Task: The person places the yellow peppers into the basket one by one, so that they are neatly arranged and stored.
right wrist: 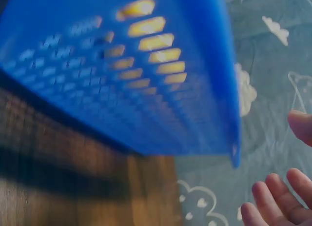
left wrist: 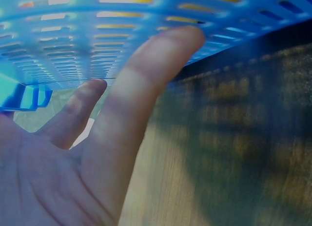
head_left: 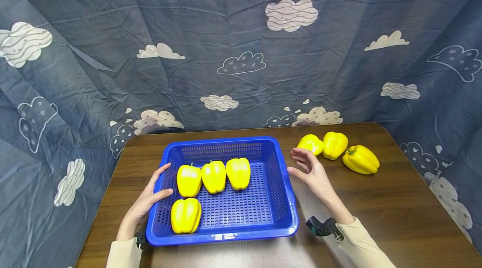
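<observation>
A blue plastic basket (head_left: 241,238) with slotted walls stands on the table, four-sided and open at the top. In it, three yellow bell peppers (head_left: 214,177) form a row towards the back left, and another bell pepper (head_left: 186,215) lies at the front left. My left hand (head_left: 144,199) is at the basket's left rim, thumb and fingers extended and apart; in the left wrist view its thumb (left wrist: 141,84) overlaps the slotted wall. Just outside the right rim, my right hand (head_left: 312,176) has its fingers loosely bent and nothing between them.
Beyond my right hand are three more yellow bell peppers, a partly covered one (head_left: 310,143), a middle one (head_left: 335,145) and one on its side (head_left: 360,159). A dark blue cloud-print curtain (head_left: 241,29) hangs behind the brown wooden table (head_left: 399,209).
</observation>
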Demonstrator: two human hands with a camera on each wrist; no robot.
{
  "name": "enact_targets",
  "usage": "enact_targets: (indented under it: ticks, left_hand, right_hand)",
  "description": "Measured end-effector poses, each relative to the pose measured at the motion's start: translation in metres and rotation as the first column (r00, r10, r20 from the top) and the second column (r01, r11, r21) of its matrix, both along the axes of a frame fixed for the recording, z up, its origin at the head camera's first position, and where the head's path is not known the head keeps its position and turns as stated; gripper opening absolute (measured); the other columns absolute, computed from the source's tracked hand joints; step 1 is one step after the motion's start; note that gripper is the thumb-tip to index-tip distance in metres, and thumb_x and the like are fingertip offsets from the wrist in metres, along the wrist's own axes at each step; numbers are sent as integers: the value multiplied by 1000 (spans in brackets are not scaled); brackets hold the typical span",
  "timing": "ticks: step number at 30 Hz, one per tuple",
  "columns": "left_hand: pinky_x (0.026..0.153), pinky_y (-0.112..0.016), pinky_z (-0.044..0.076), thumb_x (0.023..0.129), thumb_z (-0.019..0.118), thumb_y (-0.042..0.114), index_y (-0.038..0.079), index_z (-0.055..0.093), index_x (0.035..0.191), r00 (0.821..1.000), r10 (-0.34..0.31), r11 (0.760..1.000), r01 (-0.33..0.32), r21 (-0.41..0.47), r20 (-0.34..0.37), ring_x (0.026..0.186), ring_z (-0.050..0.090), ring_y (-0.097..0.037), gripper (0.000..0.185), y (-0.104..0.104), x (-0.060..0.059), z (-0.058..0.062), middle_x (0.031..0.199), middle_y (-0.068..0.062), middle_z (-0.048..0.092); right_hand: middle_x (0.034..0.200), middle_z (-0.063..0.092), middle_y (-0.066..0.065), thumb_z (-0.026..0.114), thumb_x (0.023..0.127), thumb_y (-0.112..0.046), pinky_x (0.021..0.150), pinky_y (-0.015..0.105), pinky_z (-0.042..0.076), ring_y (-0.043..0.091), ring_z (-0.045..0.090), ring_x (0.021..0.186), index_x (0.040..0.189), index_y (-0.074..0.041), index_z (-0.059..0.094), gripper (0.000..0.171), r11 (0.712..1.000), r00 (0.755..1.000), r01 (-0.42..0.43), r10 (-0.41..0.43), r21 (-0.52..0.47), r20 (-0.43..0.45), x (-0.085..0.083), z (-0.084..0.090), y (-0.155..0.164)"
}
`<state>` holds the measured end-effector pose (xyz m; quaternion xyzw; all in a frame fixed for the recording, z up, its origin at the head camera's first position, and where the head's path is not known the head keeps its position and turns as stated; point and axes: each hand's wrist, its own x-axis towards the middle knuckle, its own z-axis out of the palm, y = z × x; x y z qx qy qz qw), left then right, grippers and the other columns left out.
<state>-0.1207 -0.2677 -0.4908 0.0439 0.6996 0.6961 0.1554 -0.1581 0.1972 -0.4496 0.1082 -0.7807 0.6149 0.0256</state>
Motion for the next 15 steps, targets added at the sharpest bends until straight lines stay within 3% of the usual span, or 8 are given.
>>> enact_targets:
  ticks: [4, 15]
  left_hand:
    - [85, -57, 49, 92, 54, 11, 27, 14, 151, 1000, 5, 1000, -5, -3, -2, 129, 28, -53, 73, 0, 0, 0, 154, -22, 9]
    - [86, -57, 48, 92, 52, 6, 24, 14, 152, 1000, 1, 1000, 0, 8, -21, 129, 27, -51, 73, 1, 1, 1, 154, -21, 8]
  right_hand:
    - [135, 45, 25, 68, 86, -1, 104, 30, 37, 34, 42, 125, 135, 9, 38, 58, 999, 999, 42, -42, 2, -2, -6, -9, 9]
    - [140, 37, 24, 72, 82, 2, 108, 49, 29, 35, 34, 130, 139, 7, 32, 70, 978, 978, 208, -208, 17, -9, -24, -28, 27]
